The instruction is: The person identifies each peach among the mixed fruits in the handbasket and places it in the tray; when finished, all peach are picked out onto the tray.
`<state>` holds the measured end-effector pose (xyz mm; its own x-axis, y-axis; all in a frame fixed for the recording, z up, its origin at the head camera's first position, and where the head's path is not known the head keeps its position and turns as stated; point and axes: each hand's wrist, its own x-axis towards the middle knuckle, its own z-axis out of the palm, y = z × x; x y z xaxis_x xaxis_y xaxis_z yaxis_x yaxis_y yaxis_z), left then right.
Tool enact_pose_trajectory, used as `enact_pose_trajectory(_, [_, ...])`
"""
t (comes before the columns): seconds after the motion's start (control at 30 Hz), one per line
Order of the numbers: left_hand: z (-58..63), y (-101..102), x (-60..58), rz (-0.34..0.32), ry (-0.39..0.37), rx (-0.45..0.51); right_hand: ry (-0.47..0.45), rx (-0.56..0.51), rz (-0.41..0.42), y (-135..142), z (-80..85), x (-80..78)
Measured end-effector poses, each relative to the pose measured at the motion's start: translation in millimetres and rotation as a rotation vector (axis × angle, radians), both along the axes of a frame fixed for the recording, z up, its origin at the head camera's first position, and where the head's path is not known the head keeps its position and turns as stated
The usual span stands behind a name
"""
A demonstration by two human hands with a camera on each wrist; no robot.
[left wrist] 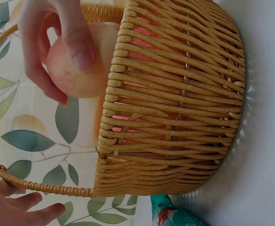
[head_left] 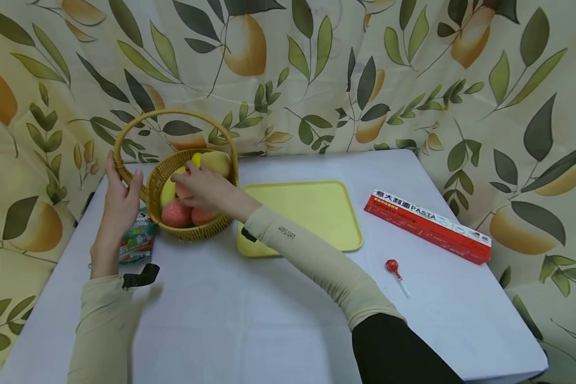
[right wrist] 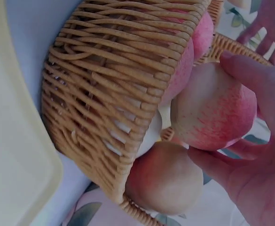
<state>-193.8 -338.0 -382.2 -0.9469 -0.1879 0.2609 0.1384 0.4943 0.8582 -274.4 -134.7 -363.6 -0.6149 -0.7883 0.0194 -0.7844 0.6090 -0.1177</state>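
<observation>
A wicker basket (head_left: 199, 233) with a tall loop handle holds several pink peaches (head_left: 176, 214), something yellow and a pale, blushing round fruit (right wrist: 168, 179). My right hand (head_left: 206, 189) reaches into it from the right. Its thumb and fingers grip a pink-and-cream peach (right wrist: 212, 106) at the level of the basket's rim. At the basket's left side is my left hand (head_left: 120, 205), beside the base of the handle (left wrist: 43, 189). Its fingers (left wrist: 41, 216) are spread and fairly straight, with the handle crossing in front of them.
A green snack packet (head_left: 138, 240) lies left of the basket, partly behind the left wrist. To the right sits a yellow tray (head_left: 312, 213), partly under the right forearm. Farther right are a red pasta box (head_left: 429, 226) and a red lollipop (head_left: 392, 266).
</observation>
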Motion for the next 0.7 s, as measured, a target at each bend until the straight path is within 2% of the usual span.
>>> enact_pose_trajectory(0.27, [1.7,1.6,0.7,0.026,-0.013,-0.018,0.035,-0.079,0.048,14.5,2.6,0.5])
enact_pose_trajectory(0.53, [1.7,0.4,0.9,0.03,-0.017,-0.011,-0.019,-0.157,0.029,31.5,5.6,7.4])
enact_pose_trajectory(0.7, [-0.3,-0.6,-0.1,0.027,-0.009,-0.022,0.01,-0.174,0.035,48.8,3.9,11.8])
